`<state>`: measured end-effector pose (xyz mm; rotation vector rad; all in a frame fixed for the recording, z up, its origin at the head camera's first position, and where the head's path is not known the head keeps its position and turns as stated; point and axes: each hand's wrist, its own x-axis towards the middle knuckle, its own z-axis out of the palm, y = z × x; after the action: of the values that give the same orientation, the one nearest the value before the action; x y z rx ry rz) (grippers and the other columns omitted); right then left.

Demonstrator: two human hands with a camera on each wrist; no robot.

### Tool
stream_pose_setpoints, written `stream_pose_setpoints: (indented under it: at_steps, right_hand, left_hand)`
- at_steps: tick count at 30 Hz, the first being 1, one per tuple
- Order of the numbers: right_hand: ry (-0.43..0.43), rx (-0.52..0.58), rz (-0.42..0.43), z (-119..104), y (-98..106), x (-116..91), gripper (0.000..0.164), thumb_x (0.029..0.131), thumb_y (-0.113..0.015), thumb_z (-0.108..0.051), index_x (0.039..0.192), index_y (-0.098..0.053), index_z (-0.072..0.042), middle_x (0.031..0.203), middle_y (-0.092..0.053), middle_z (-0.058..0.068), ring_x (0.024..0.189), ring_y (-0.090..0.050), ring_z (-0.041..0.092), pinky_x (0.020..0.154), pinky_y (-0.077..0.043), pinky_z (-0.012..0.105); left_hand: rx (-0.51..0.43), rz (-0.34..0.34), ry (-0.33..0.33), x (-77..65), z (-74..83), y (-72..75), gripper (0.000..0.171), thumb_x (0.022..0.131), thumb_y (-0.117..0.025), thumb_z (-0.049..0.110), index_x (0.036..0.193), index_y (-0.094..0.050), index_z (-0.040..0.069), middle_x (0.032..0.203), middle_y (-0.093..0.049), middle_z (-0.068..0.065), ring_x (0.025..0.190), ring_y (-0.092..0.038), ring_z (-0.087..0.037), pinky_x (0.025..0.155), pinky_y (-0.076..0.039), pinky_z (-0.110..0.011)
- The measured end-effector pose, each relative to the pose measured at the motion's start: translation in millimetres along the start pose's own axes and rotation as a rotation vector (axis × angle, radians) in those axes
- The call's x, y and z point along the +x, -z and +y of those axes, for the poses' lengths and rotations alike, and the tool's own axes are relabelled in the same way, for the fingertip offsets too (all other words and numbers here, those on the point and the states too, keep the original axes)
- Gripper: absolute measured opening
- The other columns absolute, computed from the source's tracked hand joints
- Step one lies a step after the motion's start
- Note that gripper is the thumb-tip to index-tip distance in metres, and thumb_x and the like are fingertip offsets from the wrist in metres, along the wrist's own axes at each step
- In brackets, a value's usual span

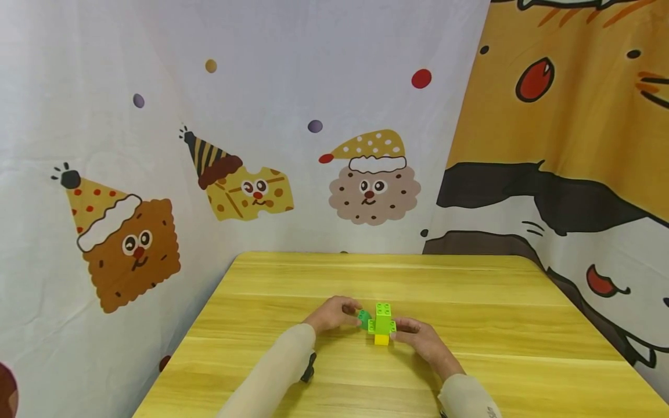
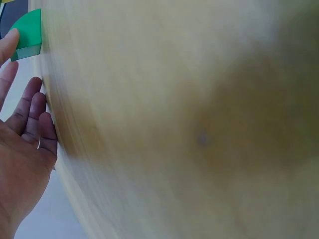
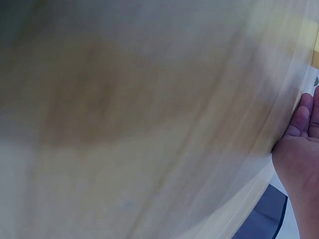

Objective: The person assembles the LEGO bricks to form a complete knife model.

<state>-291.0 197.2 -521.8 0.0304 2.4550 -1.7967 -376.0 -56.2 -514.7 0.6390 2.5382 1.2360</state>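
Observation:
My left hand [image 1: 334, 312] pinches a dark green toy brick [image 1: 363, 318] by its left side. The left wrist view shows this green brick [image 2: 31, 31] with a rounded edge and my thumb against it, the other fingers spread below. Just right of it stands a block stack [image 1: 383, 320], light green on top with side arms, over a yellow brick [image 1: 381, 340]. My right hand [image 1: 422, 339] grips the stack's right arm between thumb and fingers. Only the lower fingers and palm of my right hand [image 3: 299, 144] show in the right wrist view; the stack is outside it.
The wooden table [image 1: 292, 278] stretches around both hands. Behind it hangs a white curtain [image 1: 292, 93] printed with cartoon biscuits and cheese, and an orange cartoon print [image 1: 502, 128] covers the right side. A small black item [image 1: 309, 368] sits at my left wrist.

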Motion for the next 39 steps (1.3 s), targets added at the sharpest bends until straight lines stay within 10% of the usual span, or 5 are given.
stream_pose_setpoints:
  at_steps: [39]
  right_hand:
    - [-0.02,0.004,-0.01,-4.2,0.8,-5.0,0.045,0.084,-0.08,-0.027,0.123,-0.068,-0.007,0.12,-0.067,0.006,0.116,-0.057,0.029,0.101,-0.04,0.055]
  left_hand:
    - [-0.216,0.126,-0.031,-13.7,14.2,14.6,0.024,0.089,-0.077,0.029,0.106,-0.066,0.014,0.098,-0.066,0.001,0.091,-0.062,-0.016,0.08,-0.051,-0.035]
